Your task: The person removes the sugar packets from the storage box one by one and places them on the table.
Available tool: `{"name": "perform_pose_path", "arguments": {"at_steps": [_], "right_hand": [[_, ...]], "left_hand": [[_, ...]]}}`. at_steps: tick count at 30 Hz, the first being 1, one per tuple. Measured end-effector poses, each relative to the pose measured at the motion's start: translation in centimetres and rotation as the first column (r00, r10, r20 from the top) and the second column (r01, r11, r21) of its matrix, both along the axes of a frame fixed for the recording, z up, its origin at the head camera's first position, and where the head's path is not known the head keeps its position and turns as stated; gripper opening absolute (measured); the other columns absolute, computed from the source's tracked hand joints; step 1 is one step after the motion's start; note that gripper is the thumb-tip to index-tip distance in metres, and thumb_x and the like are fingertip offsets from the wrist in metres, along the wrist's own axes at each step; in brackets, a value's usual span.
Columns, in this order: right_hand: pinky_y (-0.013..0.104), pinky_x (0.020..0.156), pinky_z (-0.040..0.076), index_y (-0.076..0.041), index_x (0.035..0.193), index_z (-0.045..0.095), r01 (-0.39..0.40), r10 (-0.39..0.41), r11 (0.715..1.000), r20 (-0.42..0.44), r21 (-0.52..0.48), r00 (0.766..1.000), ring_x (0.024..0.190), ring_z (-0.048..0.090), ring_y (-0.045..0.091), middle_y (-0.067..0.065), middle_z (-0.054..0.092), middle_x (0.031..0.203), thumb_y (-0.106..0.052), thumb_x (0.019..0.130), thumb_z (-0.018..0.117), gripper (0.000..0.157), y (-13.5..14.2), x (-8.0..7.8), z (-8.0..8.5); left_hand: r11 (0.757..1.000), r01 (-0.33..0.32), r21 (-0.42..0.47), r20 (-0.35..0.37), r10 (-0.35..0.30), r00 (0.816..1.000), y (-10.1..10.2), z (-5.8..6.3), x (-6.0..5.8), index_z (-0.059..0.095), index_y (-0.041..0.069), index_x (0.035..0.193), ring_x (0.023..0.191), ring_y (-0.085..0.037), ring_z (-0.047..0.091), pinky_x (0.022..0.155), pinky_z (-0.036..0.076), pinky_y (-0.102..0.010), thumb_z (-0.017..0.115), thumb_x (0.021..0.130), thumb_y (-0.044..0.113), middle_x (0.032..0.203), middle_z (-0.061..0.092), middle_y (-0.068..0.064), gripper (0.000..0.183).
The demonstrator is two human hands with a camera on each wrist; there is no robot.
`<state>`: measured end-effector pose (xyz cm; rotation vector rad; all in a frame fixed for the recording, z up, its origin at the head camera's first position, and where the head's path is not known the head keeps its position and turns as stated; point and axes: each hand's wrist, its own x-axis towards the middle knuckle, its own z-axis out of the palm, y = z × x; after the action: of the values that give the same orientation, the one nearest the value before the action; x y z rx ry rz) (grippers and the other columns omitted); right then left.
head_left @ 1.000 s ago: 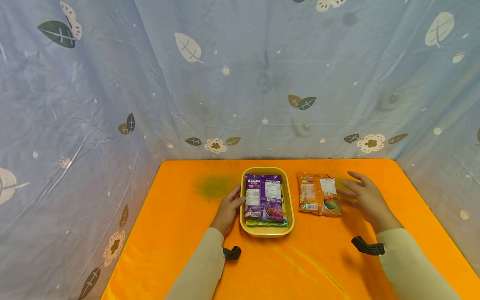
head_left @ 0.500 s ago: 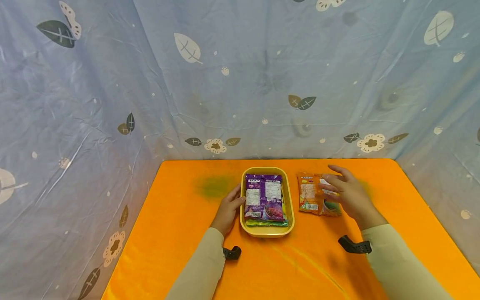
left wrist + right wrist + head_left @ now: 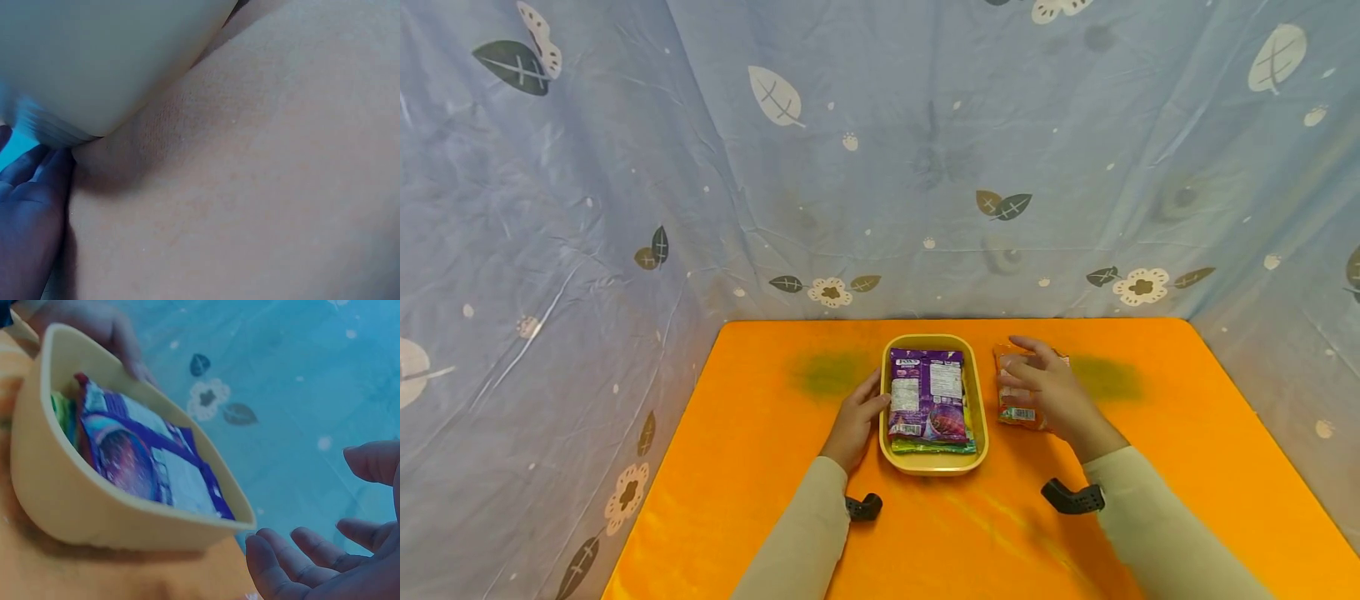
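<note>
A yellow plastic basket (image 3: 934,468) stands on the table, my left hand (image 3: 853,423) holding its left side with the thumb at the rim. A purple candy bag (image 3: 927,396) lies inside on top of a green-yellow bag (image 3: 934,447). To the right, an orange candy bag (image 3: 1019,414) lies flat, partly covered by my right hand (image 3: 1060,400). That hand hovers over it with fingers spread and nothing held. In the right wrist view its fingers (image 3: 312,556) appear near the basket's end. The left wrist view shows the basket wall (image 3: 112,62) against the left fingers (image 3: 37,181).
An orange cloth (image 3: 760,500) covers the table. Patterned blue curtains (image 3: 865,167) close in the back and both sides. Each wrist wears a black camera mount, one at the left cuff (image 3: 865,507) and one at the right cuff (image 3: 1073,498).
My right hand has moved left from beside the orange candy bag to over it, fingers still spread. The left hand, basket and bags have stayed in place.
</note>
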<state>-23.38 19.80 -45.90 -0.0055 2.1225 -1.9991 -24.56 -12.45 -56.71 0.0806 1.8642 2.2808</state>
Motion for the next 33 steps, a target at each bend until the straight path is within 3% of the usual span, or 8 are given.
{"name": "perform_pose_path", "arguments": {"at_steps": [7,18,26,33], "right_hand": [[0.055,0.102,0.058,-0.006,0.173,0.021,-0.056,0.056,0.998,0.010,-0.026,0.998,0.138,0.053,0.054,0.033,0.037,0.159,-0.029,0.114,0.062,0.075,-2.6,-0.1,-0.6],[0.068,0.112,0.045,-0.010,0.174,0.017,-0.155,0.149,0.987,0.116,0.039,0.982,0.149,0.036,0.056,0.031,0.022,0.171,-0.036,0.111,0.066,0.083,-5.7,-0.5,-0.5],[0.078,0.113,0.036,-0.009,0.173,0.018,-0.157,0.149,0.986,0.140,0.052,0.979,0.153,0.027,0.057,0.031,0.017,0.171,-0.032,0.111,0.064,0.081,-7.0,-0.7,-1.1],[0.073,0.118,0.034,-0.008,0.173,0.019,-0.125,0.118,0.991,0.130,0.050,0.984,0.153,0.029,0.056,0.031,0.013,0.173,-0.030,0.109,0.067,0.083,-8.0,-0.7,-2.0]], "left_hand": [[1.000,-0.001,-0.004,0.009,0.001,1.000,0.0,0.0,0.1,0.039,0.015,0.171,0.154,-0.030,0.041,0.124,0.036,-0.043,0.060,0.113,0.015,0.169,0.043,-0.011,0.062],[1.000,0.004,0.010,-0.001,-0.004,1.000,0.0,0.1,0.1,0.039,0.014,0.171,0.154,-0.031,0.042,0.123,0.038,-0.043,0.060,0.114,0.014,0.169,0.043,-0.013,0.061],[1.000,0.001,-0.006,-0.004,-0.001,1.000,0.2,0.1,0.0,0.039,0.011,0.171,0.153,-0.034,0.042,0.123,0.038,-0.045,0.060,0.114,0.015,0.168,0.043,-0.016,0.061],[1.000,-0.001,0.004,0.011,0.001,1.000,0.1,0.1,0.0,0.038,0.014,0.172,0.154,-0.031,0.042,0.122,0.039,-0.043,0.060,0.113,0.015,0.170,0.042,-0.013,0.062]]}}
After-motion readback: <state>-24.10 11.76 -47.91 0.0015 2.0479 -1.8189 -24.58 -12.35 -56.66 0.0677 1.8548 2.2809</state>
